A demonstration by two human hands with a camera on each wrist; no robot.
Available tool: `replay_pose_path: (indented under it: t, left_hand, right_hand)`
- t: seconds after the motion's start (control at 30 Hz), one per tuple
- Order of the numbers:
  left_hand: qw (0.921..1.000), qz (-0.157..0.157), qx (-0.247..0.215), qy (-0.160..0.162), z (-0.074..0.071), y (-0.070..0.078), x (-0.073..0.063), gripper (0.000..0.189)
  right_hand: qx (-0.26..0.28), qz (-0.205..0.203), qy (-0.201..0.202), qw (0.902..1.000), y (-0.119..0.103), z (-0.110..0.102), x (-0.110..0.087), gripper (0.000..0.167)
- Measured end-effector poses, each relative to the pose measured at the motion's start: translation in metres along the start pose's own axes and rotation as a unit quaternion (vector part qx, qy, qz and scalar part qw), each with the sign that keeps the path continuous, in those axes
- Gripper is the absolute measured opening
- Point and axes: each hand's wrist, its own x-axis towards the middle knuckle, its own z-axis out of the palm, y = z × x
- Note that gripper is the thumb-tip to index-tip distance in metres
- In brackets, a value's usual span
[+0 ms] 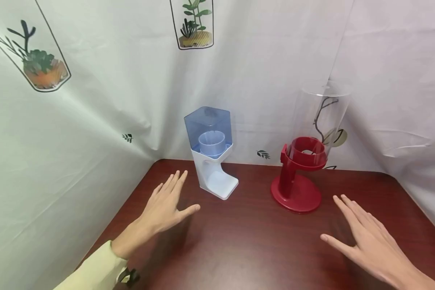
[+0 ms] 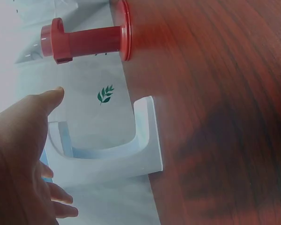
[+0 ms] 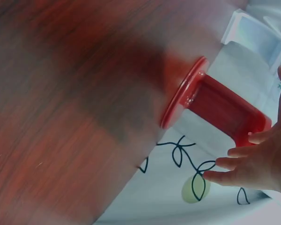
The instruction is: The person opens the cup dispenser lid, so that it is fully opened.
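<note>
My left hand (image 1: 163,209) hovers over the table with fingers spread and holds nothing. Just ahead and to its right stands a white C-shaped stand (image 1: 217,183), topped by a see-through blue angular container (image 1: 208,119) with a round ring inside. My right hand (image 1: 371,239), also spread and holding nothing, is to the right of a red stand (image 1: 299,195) with a round base. A tall clear cylinder (image 1: 338,117) rises from the red stand's ring. In the right wrist view, the fingers (image 3: 234,161) overlap the red stand's upper part; in the left wrist view, the thumb (image 2: 51,98) points past the white stand (image 2: 112,166).
Both stands rest near the back edge of a dark reddish wood table (image 1: 239,245). White cloth (image 1: 105,112) printed with plants hangs behind and to the left. A pale sleeve (image 1: 98,268) covers the left forearm, with a dark band at the cuff.
</note>
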Motion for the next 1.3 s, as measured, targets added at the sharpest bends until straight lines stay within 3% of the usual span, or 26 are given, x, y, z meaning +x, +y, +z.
replay_pose_path:
  t: [0.37, 0.83, 1.3]
  left_hand:
    - [0.9995, 0.008, -0.013, 0.029, 0.0, 0.004, 0.011, 0.114]
    - [0.9966, 0.003, -0.063, 0.052, -0.005, 0.001, 0.025, 0.114]
    - [0.9929, -0.038, -0.108, 0.034, -0.005, 0.003, 0.035, 0.116]
  right_hand:
    - [0.02, -0.011, 0.01, 0.9997, -0.017, 0.0, 0.021, 0.112]
    - [0.059, 0.004, -0.031, 0.9977, -0.041, 0.01, 0.039, 0.116]
    - [0.123, 0.038, -0.076, 0.9887, -0.058, 0.036, 0.059, 0.11]
